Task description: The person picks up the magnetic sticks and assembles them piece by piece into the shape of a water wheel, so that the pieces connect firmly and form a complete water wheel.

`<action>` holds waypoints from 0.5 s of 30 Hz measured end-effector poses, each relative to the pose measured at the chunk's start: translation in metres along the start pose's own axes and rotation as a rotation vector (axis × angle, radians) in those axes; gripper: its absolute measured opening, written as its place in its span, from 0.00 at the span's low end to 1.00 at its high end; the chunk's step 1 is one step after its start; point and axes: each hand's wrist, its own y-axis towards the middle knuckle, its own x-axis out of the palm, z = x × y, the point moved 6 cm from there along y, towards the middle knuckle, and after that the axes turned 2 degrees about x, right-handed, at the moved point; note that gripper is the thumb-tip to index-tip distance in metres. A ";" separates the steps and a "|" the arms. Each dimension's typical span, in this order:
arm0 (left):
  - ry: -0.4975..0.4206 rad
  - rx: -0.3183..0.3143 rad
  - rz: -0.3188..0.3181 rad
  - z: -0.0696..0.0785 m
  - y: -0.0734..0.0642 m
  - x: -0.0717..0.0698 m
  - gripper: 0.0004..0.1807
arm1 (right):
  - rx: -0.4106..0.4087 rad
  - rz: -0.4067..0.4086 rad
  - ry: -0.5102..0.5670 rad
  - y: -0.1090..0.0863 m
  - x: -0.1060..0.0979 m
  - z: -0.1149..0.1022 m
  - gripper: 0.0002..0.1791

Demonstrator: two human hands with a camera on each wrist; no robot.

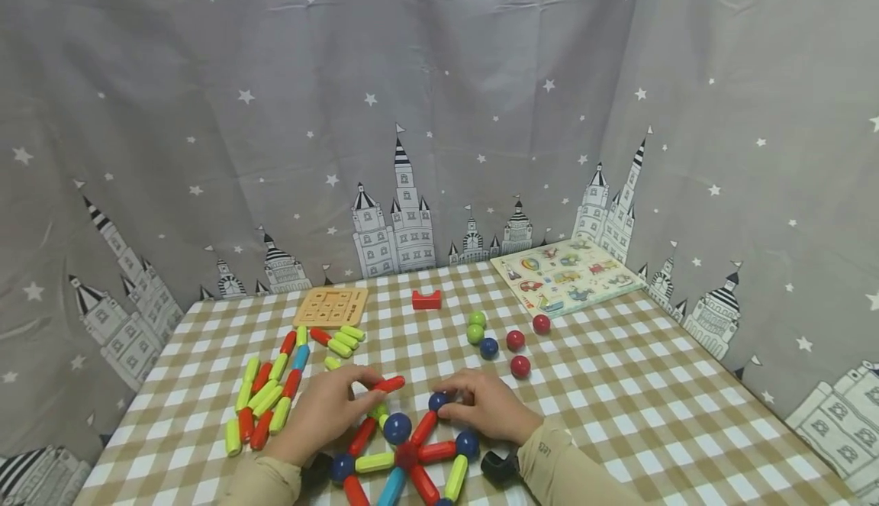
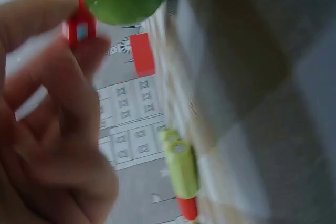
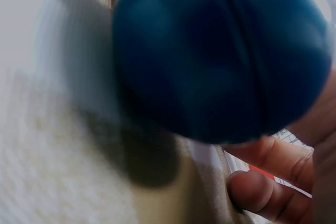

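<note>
My left hand (image 1: pixel 333 410) pinches a red magnetic rod (image 1: pixel 391 384) between thumb and fingertips, just above a green ball (image 2: pixel 128 3). The rod's end (image 2: pixel 80 22) faces the left wrist camera. With my right hand (image 1: pixel 491 407) I pinch a small blue ball (image 1: pixel 438 402) at the tip of a red rod (image 1: pixel 424 427). That rod belongs to a wheel-like build around a red centre ball (image 1: pixel 407 456), with red, yellow-green and light-blue spokes. Another blue ball (image 1: pixel 397 428) sits by the centre. A blue ball (image 3: pixel 220 56) fills much of the right wrist view.
Loose red, yellow-green and blue rods (image 1: pixel 264 395) lie on the left. Red balls (image 1: pixel 519 366), green balls (image 1: pixel 475 333) and a blue ball (image 1: pixel 489 349) lie right of centre. Behind are a wooden number puzzle (image 1: pixel 331 307), a red block (image 1: pixel 426 300) and a picture board (image 1: pixel 566 275).
</note>
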 end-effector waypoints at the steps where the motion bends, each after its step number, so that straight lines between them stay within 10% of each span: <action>1: 0.006 0.029 -0.003 0.004 -0.001 0.000 0.10 | -0.001 0.002 0.001 0.000 0.000 0.000 0.21; 8: 0.067 0.183 -0.080 0.016 -0.003 0.010 0.08 | 0.004 -0.012 0.015 -0.001 0.002 0.003 0.20; 15: 0.068 0.197 -0.138 0.019 -0.003 0.016 0.07 | 0.031 -0.031 0.015 0.000 0.000 0.000 0.21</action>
